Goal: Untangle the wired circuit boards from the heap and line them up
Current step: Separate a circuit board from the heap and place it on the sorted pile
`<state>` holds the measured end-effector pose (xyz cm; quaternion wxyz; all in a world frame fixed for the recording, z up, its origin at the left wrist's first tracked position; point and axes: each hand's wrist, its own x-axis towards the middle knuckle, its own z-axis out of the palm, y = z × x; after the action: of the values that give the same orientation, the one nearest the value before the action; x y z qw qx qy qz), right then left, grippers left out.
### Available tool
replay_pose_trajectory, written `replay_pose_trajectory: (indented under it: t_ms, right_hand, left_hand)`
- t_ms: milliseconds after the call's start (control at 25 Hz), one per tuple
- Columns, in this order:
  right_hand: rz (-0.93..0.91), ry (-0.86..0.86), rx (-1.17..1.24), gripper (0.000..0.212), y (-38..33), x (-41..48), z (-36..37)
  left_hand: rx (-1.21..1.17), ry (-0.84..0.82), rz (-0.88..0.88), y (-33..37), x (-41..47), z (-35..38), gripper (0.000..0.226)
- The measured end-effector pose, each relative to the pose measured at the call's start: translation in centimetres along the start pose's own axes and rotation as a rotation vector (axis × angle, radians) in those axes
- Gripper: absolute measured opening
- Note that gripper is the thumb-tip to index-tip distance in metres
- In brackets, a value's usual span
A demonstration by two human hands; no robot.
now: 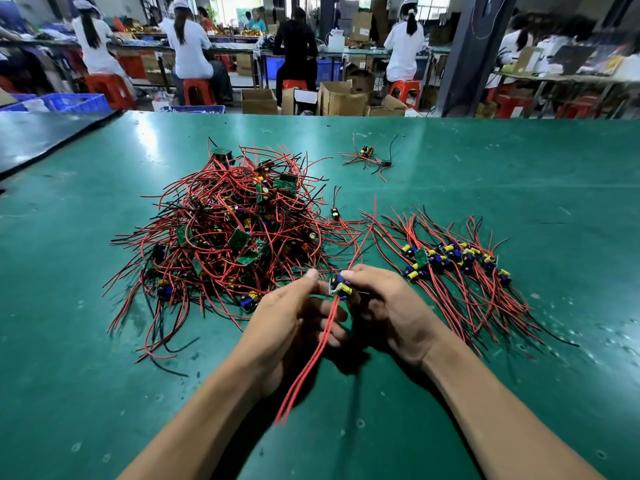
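Wired circuit board pinched in right hand grip, clear of heap at its left, probably headed for lined-up row at its right. Left hand hold unclear.

- A green table carried a tangled heap of wired circuit boards, left of its centre.
- A row of boards lay lined up nearer the right edge, with red and black leads fanned out on both sides.
- The right hand pinched one board above the front part of the table; its two red wires trailed toward the front edge.
- The left hand sat just beside the board, its fingers fairly straight, and the wires crossed them.
- A small cluster lay toward the far edge.
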<state>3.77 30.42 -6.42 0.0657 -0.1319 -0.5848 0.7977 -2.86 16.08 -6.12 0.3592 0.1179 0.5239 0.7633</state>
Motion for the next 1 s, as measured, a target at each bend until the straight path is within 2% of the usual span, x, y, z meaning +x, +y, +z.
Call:
replay_pose_trajectory:
  t_ms: [80, 160, 480, 600, 800, 1000]
  right_hand:
    - [-0.025, 0.006, -0.033, 0.023, 0.09, 0.03, -0.04]
    - [-0.039, 0.009, -0.016, 0.016, 0.16, 0.03, 0.01]
    - [-0.049, 0.124, 0.029, 0.013, -0.44, 0.04, 0.38]
    - [-0.038, 0.081, 0.055, 0.014, -0.27, 0.02, 0.71]
    - [-0.018, 0.046, 0.084, 0.016, 0.16, 0.04, 0.89]
    - [-0.083, 0.077, -0.111, 0.018, 0.28, -0.17, 0.61]
  left_hand:
    - [0.031, -0.021, -0.024, 0.02, -0.11, 0.0, 0.044]
    - [0.069, -0.061, -0.015, -0.29, -0.37, -0.01, 0.047]
    - [0.121, -0.118, -0.017, -0.35, -0.43, -0.02, 0.016]
    - [0.124, -0.096, 0.014, -0.58, -0.13, 0.26, 0.008]
    - [0.137, -0.057, 0.035, -0.56, -0.13, 0.48, 0.011]
    - [0.253, 0.062, 0.098, -0.85, -0.27, 0.67, 0.024]
